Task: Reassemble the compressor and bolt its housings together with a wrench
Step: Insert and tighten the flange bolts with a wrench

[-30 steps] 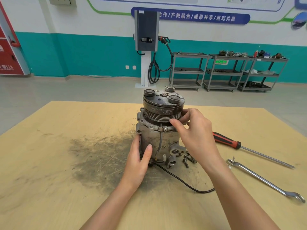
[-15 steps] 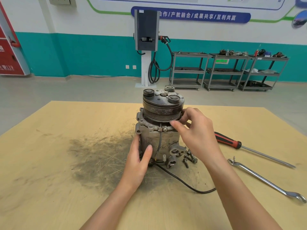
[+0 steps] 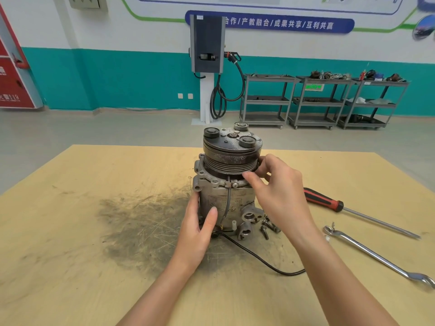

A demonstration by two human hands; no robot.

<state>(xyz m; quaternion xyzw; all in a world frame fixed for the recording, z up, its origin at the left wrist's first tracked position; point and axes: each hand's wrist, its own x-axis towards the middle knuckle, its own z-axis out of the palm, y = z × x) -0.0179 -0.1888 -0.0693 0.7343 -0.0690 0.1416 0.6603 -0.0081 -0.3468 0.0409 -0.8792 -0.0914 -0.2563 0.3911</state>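
Teal-walled workshop, plywood desk (image 3: 82, 231): the compressor (image 3: 229, 182) stands upright at its centre. Its body is gripped by the left hand (image 3: 200, 229); something unseen is pinched under the pulley by the right hand (image 3: 275, 191). Bolts (image 3: 268, 227) are best finger-started before the wrench (image 3: 376, 257) is used.

Auto workshop, EV charger (image 3: 207, 43), parts carts (image 3: 322, 100)

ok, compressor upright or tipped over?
Upright. The compressor stands on end on the table, pulley on top; the left hand grips its lower body.
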